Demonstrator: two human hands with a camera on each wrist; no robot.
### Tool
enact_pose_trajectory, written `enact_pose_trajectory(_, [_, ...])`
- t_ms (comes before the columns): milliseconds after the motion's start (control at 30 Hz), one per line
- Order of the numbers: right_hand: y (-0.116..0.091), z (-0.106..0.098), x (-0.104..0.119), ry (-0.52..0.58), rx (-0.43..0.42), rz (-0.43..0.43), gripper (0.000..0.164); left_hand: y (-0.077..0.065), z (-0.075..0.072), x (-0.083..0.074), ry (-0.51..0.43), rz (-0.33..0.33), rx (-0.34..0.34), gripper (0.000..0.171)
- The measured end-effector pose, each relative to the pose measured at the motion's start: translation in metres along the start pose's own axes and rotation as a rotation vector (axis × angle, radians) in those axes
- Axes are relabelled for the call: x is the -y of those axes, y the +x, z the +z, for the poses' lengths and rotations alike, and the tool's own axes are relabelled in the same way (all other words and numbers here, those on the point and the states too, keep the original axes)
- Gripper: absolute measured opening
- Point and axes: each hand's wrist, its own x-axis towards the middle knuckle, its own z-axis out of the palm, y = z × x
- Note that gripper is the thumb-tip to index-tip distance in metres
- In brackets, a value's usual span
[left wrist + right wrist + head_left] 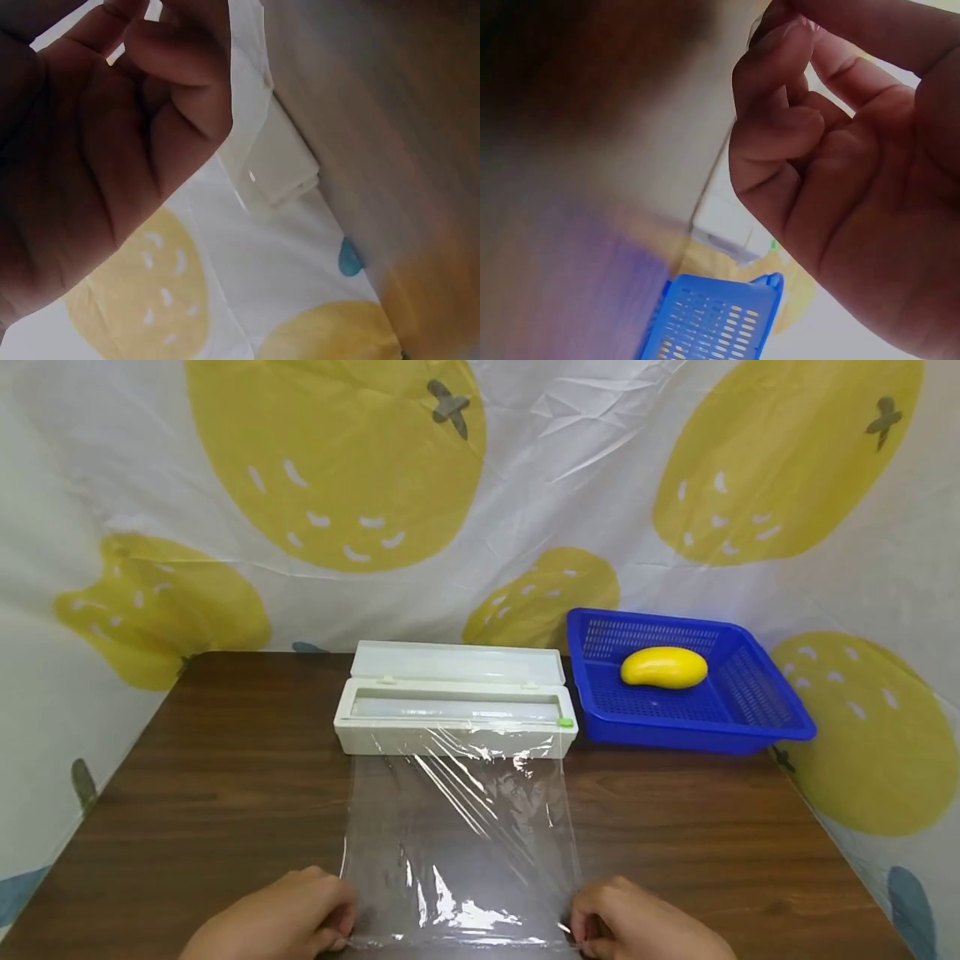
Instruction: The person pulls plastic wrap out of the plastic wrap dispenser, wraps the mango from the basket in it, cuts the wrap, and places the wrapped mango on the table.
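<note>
A sheet of clear plastic wrap (465, 852) stretches from a white wrap dispenser (453, 739) toward the near side of the table. At its near left corner my left hand (281, 914) pinches the film between thumb and curled fingers. My right hand (645, 922) pinches the opposite near corner in the same way. The dispenser's lid (457, 662) stands open at the back, showing the roll (450, 708) inside. A small green slider (565, 722) sits at the right end of its front edge. Both wrist views show the curled fingers of the left hand (142, 112) and right hand (840, 150).
To the right of the dispenser stands a blue plastic basket (697, 735) holding a yellow mango (664, 667). Dark brown wood forms the tabletop (210, 777). A white cloth (540, 460) printed with yellow fruit hangs behind and along the sides.
</note>
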Motion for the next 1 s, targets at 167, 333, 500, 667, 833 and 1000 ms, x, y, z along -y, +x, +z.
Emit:
enact_pose_trajectory(167, [0.002,0.001,-0.004,-0.031,0.01,0.022,0.02,0.003,0.003,-0.001,0.061,0.006,-0.042,0.028])
enact_pose_trajectory(333, [0.002,0.0,-0.005,-0.065,0.013,0.039,0.013,0.003,0.005,-0.001,0.073,0.022,-0.054,0.028])
enact_pose_trajectory(500, [0.0,-0.003,0.001,-0.014,0.036,0.113,0.009,0.002,0.002,-0.001,0.034,-0.016,-0.029,0.024])
enact_pose_trajectory(667, [-0.003,-0.017,0.007,0.064,0.061,0.212,0.011,-0.001,-0.007,-0.002,0.021,-0.04,-0.03,0.025])
enact_pose_trajectory(833, [-0.015,-0.06,0.013,-0.065,-0.115,0.141,0.009,0.006,-0.02,-0.009,0.0,-0.026,-0.083,0.024])
enact_pose_trajectory(1000, [-0.011,-0.151,0.019,-0.316,-0.451,0.048,0.018,0.015,-0.022,-0.018,0.022,0.053,-0.232,0.021])
